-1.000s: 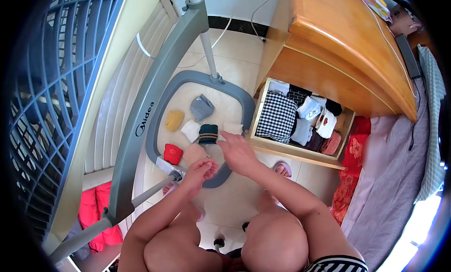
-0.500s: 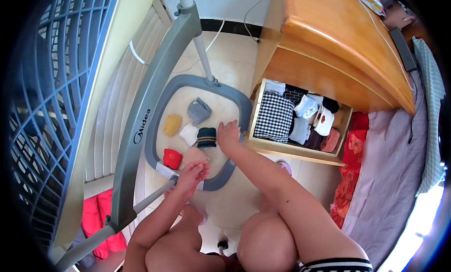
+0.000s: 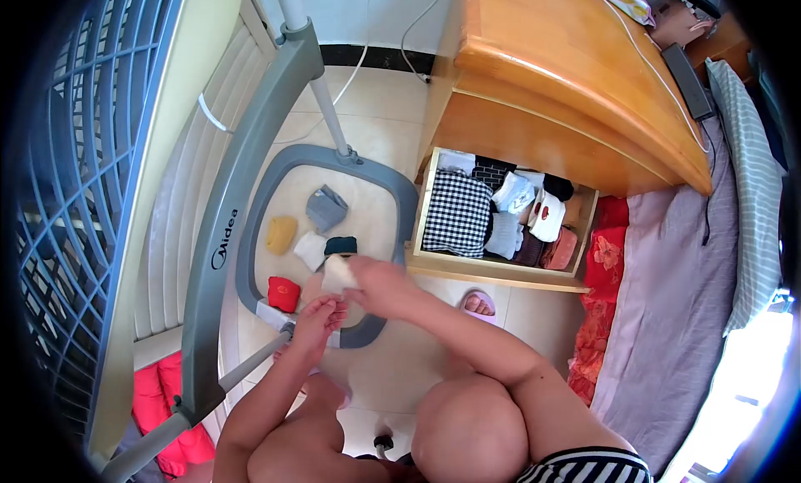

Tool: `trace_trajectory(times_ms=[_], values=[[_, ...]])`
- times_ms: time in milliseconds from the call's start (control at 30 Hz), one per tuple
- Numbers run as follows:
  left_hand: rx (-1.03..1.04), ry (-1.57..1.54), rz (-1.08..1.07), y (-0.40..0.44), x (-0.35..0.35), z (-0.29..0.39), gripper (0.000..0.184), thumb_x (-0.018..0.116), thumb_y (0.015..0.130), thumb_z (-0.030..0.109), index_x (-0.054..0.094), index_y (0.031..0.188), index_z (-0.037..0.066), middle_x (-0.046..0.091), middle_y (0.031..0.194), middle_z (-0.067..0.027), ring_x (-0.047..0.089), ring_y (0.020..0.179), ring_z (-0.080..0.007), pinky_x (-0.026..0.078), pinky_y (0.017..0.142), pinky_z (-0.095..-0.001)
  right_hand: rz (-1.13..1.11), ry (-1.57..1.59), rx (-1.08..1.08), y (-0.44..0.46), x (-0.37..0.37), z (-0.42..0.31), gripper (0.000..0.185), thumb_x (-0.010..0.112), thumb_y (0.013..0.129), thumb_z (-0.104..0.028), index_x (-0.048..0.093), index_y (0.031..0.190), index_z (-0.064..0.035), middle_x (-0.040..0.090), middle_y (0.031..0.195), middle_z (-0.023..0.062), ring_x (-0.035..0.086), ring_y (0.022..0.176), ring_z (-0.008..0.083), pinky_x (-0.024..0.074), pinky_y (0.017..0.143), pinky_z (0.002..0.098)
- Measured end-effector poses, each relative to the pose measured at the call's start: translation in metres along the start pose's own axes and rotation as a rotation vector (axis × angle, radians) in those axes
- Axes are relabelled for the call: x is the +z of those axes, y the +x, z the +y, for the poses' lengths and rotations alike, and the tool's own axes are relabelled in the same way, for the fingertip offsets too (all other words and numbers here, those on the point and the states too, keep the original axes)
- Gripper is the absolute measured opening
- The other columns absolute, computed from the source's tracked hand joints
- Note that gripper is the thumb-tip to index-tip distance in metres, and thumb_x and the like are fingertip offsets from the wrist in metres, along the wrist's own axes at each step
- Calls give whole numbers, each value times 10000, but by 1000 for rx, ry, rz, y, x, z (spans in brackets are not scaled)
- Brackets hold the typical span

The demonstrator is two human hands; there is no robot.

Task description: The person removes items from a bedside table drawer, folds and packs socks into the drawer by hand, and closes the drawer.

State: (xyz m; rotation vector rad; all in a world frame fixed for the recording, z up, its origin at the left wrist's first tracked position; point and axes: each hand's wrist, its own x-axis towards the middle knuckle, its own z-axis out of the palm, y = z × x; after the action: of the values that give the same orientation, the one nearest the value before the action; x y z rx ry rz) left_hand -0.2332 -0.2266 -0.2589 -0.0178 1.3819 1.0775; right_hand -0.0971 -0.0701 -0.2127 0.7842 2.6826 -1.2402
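My right hand (image 3: 380, 284) is closed on a cream folded cloth (image 3: 338, 274), held just above the floor items. Close beside it, my left hand (image 3: 319, 323) has its fingers curled together, and whether anything is between them is too small to tell. Around them on the floor lie a dark green striped bundle (image 3: 340, 246), a white one (image 3: 310, 250), a grey-blue one (image 3: 326, 208), a yellow one (image 3: 281, 234) and a red one (image 3: 284, 294). A beige bundle (image 3: 314, 290) is partly hidden behind my hands.
A grey stand base (image 3: 244, 258) rings the bundles. To the right, an open drawer (image 3: 501, 270) of a wooden cabinet (image 3: 576, 74) holds folded clothes and a checkered cloth (image 3: 457, 212). A large blue fan grille (image 3: 92, 166) stands at the left, a bed (image 3: 667, 316) at the right.
My right hand has picked up the cream cloth from the right side of the ring and brought it left and nearer, beside my left hand. The view has shifted, too.
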Motion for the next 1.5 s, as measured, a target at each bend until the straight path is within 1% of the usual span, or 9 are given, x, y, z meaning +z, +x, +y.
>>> trace_trajectory(times_ms=[167,267,367,400,500,833,1100,1267,1500], values=[[13,25,14,-3,3,1,199,506,925,154,570,1096,74,636,1000,-53,595,861,-121,454,740,-237,577,350,293,-52,-58,51,356,613,817,-224,519,1069,10,616,937,213,611,884,368,492,770,407],[11,42,12,-5,4,1,197,508,926,158,574,1094,77,638,998,-53,596,859,-121,456,731,-236,939,529,323,-90,-63,119,341,614,841,-192,515,1101,5,637,982,140,613,889,208,480,789,329],[10,47,23,-6,7,4,189,509,927,156,577,1085,79,642,986,-50,598,847,-120,458,722,-233,1085,295,518,-141,-81,161,275,630,822,-173,543,1006,12,616,923,169,599,818,269,473,748,343],[9,46,19,-5,7,4,189,509,927,156,577,1085,79,642,986,-50,598,847,-120,458,722,-233,1117,-197,561,-157,-89,169,279,642,809,-170,543,994,14,604,894,189,593,812,307,464,749,366],[15,52,20,-4,6,1,180,510,926,152,576,1077,80,644,976,-50,600,835,-120,458,717,-230,1247,142,592,-183,-107,177,259,627,821,-143,533,991,28,590,937,215,585,861,326,450,785,380],[34,132,-4,-1,12,0,196,500,931,153,565,1086,54,637,987,-52,595,834,-114,459,719,-225,1209,-119,670,-195,-121,273,475,635,788,-122,458,1181,78,536,1102,265,492,1067,395,400,918,425],[103,336,111,26,-6,-17,167,511,923,150,599,1034,62,629,941,-11,591,831,-106,459,733,-235,1167,-409,609,-176,-90,208,590,624,766,-83,405,1311,-27,305,1367,269,310,1253,431,293,1043,441],[705,1283,327,41,-37,-30,410,619,759,121,528,1144,17,529,1157,-193,519,1060,-321,401,931,-394,1040,-471,369,-148,-67,132,468,598,748,-13,492,1204,-27,334,1366,219,324,1251,385,236,1038,461],[517,1301,387,53,-49,-23,573,640,737,149,450,1263,25,456,1237,-238,430,1169,-366,334,1014,-425,933,-252,141,-123,-36,87,425,588,715,48,545,1125,-54,405,1317,201,385,1206,367,295,1001,433]])
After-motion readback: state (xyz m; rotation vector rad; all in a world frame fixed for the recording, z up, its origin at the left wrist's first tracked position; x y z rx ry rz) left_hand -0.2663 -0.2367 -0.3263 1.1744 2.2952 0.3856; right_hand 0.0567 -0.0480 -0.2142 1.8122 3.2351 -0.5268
